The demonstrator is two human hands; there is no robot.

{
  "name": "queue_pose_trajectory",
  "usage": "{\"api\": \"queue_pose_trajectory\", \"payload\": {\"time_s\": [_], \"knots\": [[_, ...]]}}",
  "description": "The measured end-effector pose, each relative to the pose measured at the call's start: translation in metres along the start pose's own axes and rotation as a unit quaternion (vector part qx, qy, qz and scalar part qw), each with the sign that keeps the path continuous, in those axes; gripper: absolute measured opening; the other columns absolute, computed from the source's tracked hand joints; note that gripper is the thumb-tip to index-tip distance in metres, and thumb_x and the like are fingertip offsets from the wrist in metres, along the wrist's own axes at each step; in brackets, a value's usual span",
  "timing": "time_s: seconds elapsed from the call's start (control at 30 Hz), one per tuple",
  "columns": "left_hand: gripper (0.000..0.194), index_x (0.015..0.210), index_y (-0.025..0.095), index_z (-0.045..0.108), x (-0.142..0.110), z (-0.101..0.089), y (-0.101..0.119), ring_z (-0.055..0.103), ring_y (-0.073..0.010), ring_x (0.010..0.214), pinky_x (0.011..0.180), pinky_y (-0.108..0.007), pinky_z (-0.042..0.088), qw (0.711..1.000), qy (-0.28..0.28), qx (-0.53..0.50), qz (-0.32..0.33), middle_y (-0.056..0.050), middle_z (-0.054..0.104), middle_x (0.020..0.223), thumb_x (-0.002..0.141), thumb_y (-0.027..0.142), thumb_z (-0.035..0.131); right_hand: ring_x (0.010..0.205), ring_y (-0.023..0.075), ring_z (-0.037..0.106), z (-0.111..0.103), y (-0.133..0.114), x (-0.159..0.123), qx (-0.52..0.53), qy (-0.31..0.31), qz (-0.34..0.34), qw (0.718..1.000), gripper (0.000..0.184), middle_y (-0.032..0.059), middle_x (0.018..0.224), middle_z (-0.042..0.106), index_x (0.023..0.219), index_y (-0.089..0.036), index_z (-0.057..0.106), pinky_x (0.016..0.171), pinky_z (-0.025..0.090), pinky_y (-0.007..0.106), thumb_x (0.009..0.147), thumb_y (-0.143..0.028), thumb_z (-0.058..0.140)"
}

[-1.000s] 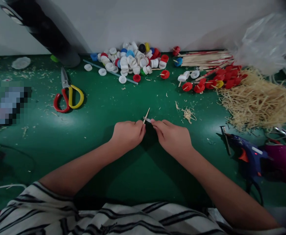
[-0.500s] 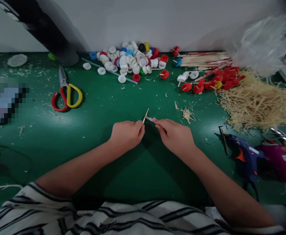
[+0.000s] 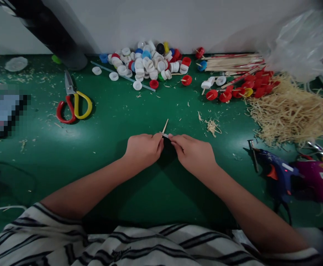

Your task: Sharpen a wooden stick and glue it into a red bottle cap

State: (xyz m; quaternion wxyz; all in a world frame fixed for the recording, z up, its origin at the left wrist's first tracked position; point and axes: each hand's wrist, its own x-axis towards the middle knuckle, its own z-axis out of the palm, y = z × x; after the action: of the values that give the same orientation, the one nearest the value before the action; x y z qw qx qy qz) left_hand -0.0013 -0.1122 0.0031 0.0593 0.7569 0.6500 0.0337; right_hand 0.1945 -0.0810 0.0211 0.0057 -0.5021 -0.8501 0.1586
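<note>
My left hand [image 3: 144, 149] is closed in a fist around a thin wooden stick [image 3: 165, 126], whose tip pokes up and away from my knuckles. My right hand [image 3: 193, 153] is closed on a small blade [image 3: 165, 135], its silvery tip touching the stick near my left thumb. Both hands rest low over the green table [image 3: 117, 122] at its middle. A small clump of wood shavings [image 3: 212, 127] lies just right of the hands.
Red and yellow scissors [image 3: 73, 103] lie at the left. A heap of bottle caps [image 3: 147, 64] sits at the back, with sticks [image 3: 230, 62] and red caps on sticks [image 3: 241, 88] to its right. A shavings pile [image 3: 291, 111] and blue glue gun [image 3: 274, 171] fill the right.
The blade tip has drawn in closer to my left thumb along the stick. Both hands stay in the same spot; the view has shifted slightly.
</note>
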Motion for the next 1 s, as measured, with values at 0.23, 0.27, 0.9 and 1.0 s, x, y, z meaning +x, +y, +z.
{"api": "queue_pose_trajectory", "payload": {"time_s": [0.23, 0.27, 0.9, 1.0], "knots": [[0.046, 0.099, 0.018, 0.08, 0.0018, -0.0002, 0.0014, 0.07, -0.0235, 0.067, 0.056, -0.032, 0.018, 1.0, -0.01, 0.02, -0.007, -0.012, 0.078, 0.076, 0.107, 0.037, 0.038, 0.086, 0.0177, 0.071, -0.0009, -0.0062, 0.0044, -0.027, -0.006, 0.008, 1.0, 0.045, 0.0018, 0.12, 0.081, 0.141, -0.035, 0.074, 0.056, 0.021, 0.034, 0.115, -0.038, 0.037], [0.047, 0.099, 0.018, 0.08, 0.0021, -0.001, 0.002, 0.071, -0.0236, 0.068, 0.056, -0.033, 0.017, 1.0, -0.013, 0.022, -0.007, -0.012, 0.078, 0.076, 0.107, 0.037, 0.038, 0.086, 0.0176, 0.071, -0.0008, -0.0066, 0.0049, -0.028, -0.005, 0.008, 1.0, 0.046, 0.0019, 0.119, 0.081, 0.142, -0.036, 0.073, 0.056, 0.021, 0.034, 0.115, -0.038, 0.036], [0.048, 0.093, 0.017, 0.078, 0.0043, -0.0026, 0.0041, 0.07, -0.0235, 0.069, 0.056, -0.032, 0.019, 0.999, -0.026, 0.016, -0.018, -0.012, 0.078, 0.076, 0.107, 0.038, 0.037, 0.074, 0.0166, 0.064, 0.002, -0.0008, -0.0011, -0.036, 0.011, 0.004, 0.999, 0.049, 0.0049, 0.111, 0.081, 0.141, -0.032, 0.075, 0.056, 0.021, 0.033, 0.116, -0.04, 0.034], [0.049, 0.094, 0.017, 0.078, 0.0045, -0.0037, 0.0041, 0.071, -0.025, 0.069, 0.056, -0.033, 0.019, 0.999, -0.041, 0.017, -0.021, -0.013, 0.078, 0.078, 0.108, 0.038, 0.036, 0.075, 0.0161, 0.064, 0.0048, -0.0006, 0.0022, -0.033, 0.02, -0.002, 0.999, 0.047, 0.0044, 0.112, 0.08, 0.141, -0.033, 0.075, 0.056, 0.021, 0.033, 0.115, -0.038, 0.035]]}}
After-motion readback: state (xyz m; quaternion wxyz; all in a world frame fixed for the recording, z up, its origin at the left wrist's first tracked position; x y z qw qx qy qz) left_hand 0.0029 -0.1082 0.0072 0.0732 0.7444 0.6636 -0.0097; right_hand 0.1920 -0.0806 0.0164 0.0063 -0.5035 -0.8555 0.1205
